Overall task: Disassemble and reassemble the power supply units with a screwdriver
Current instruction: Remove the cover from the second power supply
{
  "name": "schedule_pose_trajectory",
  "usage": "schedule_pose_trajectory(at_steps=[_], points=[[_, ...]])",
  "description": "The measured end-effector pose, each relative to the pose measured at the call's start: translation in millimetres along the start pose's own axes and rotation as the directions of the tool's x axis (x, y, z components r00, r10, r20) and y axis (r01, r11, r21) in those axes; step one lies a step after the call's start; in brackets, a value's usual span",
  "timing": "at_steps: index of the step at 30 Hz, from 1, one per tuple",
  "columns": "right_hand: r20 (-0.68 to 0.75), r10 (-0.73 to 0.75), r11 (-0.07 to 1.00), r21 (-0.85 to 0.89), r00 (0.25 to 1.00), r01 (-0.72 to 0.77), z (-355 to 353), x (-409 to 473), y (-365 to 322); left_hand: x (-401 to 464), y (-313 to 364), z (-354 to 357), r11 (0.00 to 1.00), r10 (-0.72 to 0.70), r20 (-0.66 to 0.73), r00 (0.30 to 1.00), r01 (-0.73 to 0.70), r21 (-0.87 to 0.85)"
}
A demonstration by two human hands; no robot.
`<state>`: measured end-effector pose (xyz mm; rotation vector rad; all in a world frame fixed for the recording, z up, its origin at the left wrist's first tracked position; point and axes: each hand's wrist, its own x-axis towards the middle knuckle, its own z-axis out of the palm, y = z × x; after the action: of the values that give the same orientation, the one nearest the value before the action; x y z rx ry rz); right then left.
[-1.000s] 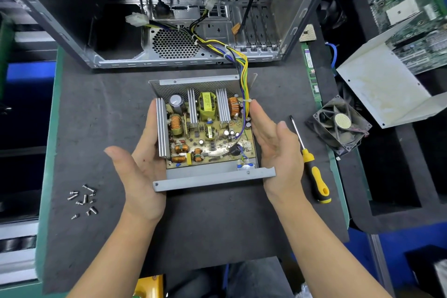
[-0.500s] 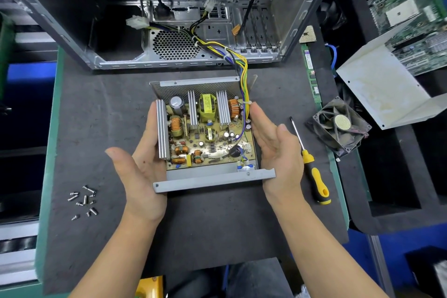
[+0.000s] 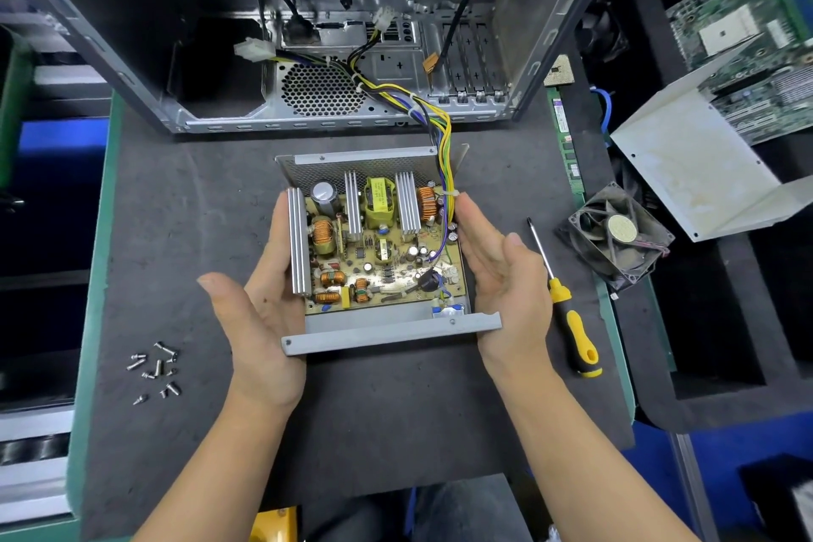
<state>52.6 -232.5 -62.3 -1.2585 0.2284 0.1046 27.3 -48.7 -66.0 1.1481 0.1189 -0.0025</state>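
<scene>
We hold the power supply unit [image 3: 378, 251] between both hands, cover off, circuit board facing up. Our left hand [image 3: 259, 312] lies flat against its left side, fingers straight along the tall aluminium heatsink [image 3: 298, 240], thumb splayed out away from the unit. Our right hand [image 3: 501, 273] presses flat against the right side, fingers extended toward the far corner, thumb raised clear. Neither hand curls around anything; both palms simply cradle the open housing.

The unit sits on the grey foam mat [image 3: 184, 207], near flange [image 3: 391, 332] between our wrists. From its far right corner, just beyond our right fingertips, a bundle of yellow and black wires [image 3: 440, 132] runs up into the open computer case [image 3: 352, 57] standing beyond both hands.

Just right of our right hand the screwdriver [image 3: 567, 312] lies on the mat, yellow-and-black handle nearest us, tip pointing away. Further right: a dusty cooling fan [image 3: 618, 233] and a white metal cover [image 3: 704, 167], with a circuit board [image 3: 748, 26] beyond it.

Well to the left of our left hand, a loose scatter of small screws [image 3: 154, 370] rests on the mat.
</scene>
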Motion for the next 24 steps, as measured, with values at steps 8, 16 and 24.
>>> schedule_pose_trajectory(at_steps=[8,16,24], points=[[-0.002,-0.008,1.0,-0.003,1.0,0.008,-6,0,1,-1,0,1,1.0,-0.008,-0.018,1.0,0.008,0.016],[0.293,-0.523,0.418,-0.73,0.8,0.54,-12,-27,-38,-23,31,-25,0.982,0.094,-0.268,0.959,-0.046,0.182],[0.73,-0.402,-0.14,-0.645,0.552,0.751,12,-37,-39,-43,85,-131,0.964,0.187,-0.581,0.792,-0.032,0.266]])
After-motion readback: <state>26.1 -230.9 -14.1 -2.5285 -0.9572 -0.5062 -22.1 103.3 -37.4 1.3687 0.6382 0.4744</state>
